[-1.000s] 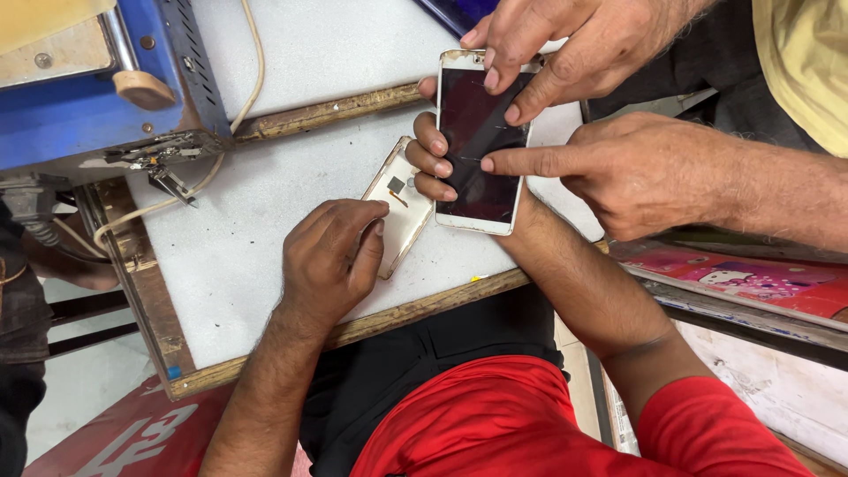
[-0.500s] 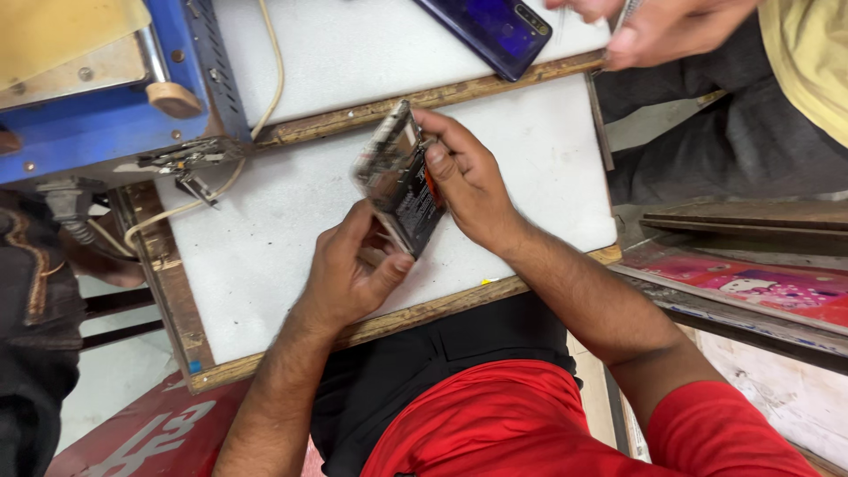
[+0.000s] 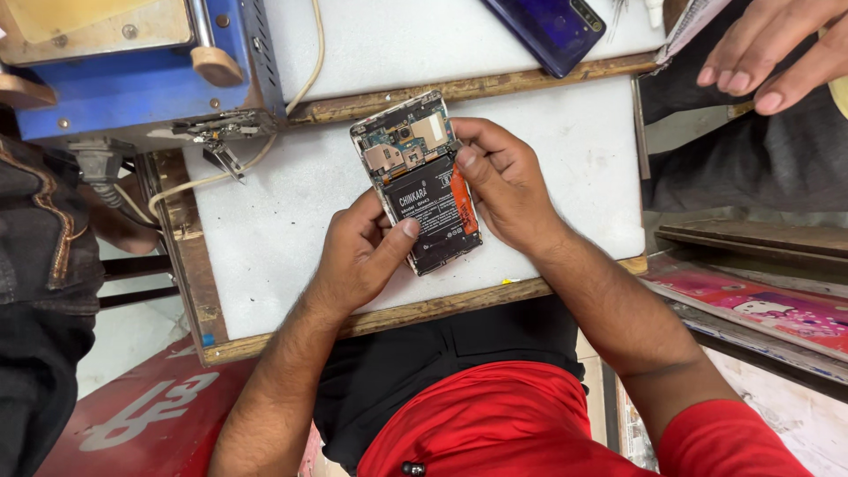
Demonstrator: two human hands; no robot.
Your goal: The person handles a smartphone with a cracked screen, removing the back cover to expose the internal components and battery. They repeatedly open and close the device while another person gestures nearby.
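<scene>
Opened phone (image 3: 422, 181), back cover off, held face down just above the white surface (image 3: 291, 230), tilted, top end pointing away. Black battery and circuit board exposed. Left hand (image 3: 358, 252) closed on the phone's lower left edge, thumb pressed on the battery. Right hand (image 3: 503, 181) closed on the phone's right edge, fingertips on the orange strip beside the battery. Blue machine (image 3: 132, 79) well left of the phone and beyond it, cream cable (image 3: 265, 155) trailing from it towards the phone. Dark blue phone (image 3: 552, 26) beyond the opened phone, to the right. Another person's hand (image 3: 777, 53) far right of the phone, fingers loosely spread, holding nothing.
</scene>
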